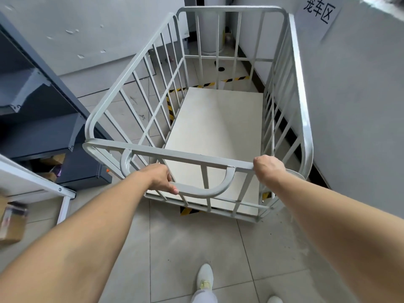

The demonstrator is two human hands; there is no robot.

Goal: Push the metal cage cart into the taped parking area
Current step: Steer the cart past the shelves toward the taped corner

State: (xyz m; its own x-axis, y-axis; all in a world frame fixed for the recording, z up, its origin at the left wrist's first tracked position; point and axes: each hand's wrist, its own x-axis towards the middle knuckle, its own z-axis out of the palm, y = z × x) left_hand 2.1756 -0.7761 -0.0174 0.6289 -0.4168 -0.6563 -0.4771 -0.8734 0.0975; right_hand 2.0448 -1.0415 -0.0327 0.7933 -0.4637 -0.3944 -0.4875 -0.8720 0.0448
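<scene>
The light grey metal cage cart (298, 88) fills the middle of the view, its white floor panel empty. It stands along the right wall, mostly inside a rectangle of yellow-and-black tape (170, 107) on the tiled floor. Tape shows at the far end, along the left side and under the near end. My left hand (162, 178) is shut on the curved handle bar at the cart's near end. My right hand (267, 168) is shut on the near top rail by the right corner.
A dark blue shelf unit (43, 119) stands close on the left, with a white table frame (63, 193) and cardboard boxes in front of it. The grey wall (360, 106) with a paper sign runs along the right. A white cylinder stands beyond the cart.
</scene>
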